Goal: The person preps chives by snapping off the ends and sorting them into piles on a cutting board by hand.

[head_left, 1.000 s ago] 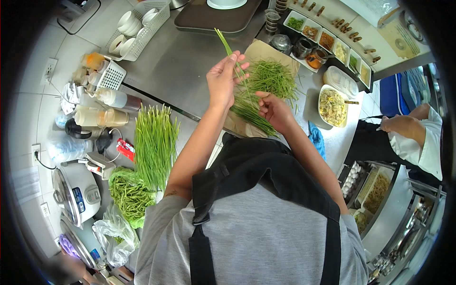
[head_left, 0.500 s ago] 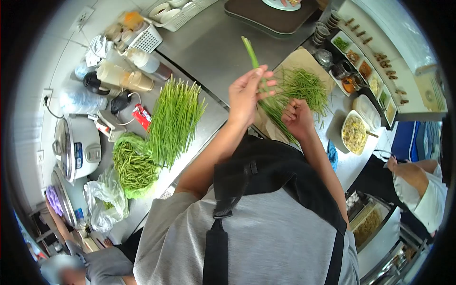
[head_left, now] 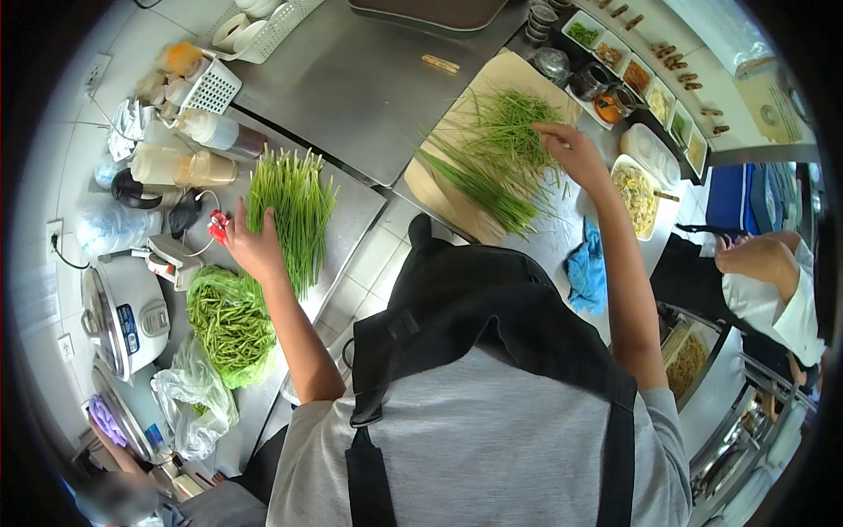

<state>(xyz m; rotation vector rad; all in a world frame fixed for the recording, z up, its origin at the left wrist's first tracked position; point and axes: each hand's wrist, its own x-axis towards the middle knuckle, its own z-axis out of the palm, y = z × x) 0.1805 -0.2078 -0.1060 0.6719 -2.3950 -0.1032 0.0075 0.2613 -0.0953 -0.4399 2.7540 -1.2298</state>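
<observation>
My left hand (head_left: 256, 249) is over the left counter with fingers spread, at the lower left side of a thick bundle of long green chives (head_left: 294, 215). A small red packet (head_left: 218, 227) lies by its fingertips, partly covered by them. My right hand (head_left: 575, 156) is above the right edge of the brown cutting board (head_left: 439, 180), index finger stretched out and the others partly hidden. Beneath its fingertips lies a loose heap of thin green trimmings (head_left: 514, 119). A flatter bunch of chives (head_left: 483, 193) rests nearer me on the board.
Short green pods or stems fill a green bag (head_left: 230, 329) beside a clear plastic bag (head_left: 198, 400). A rice cooker (head_left: 127, 312) stands at left. A blue cloth (head_left: 587, 270) and a food container (head_left: 634, 198) are at right. Other people work at both sides.
My left hand has swung left from over the board to the chive bundle; the stalk it held is gone from it. My right hand has opened from a curled shape. The view has shifted.
</observation>
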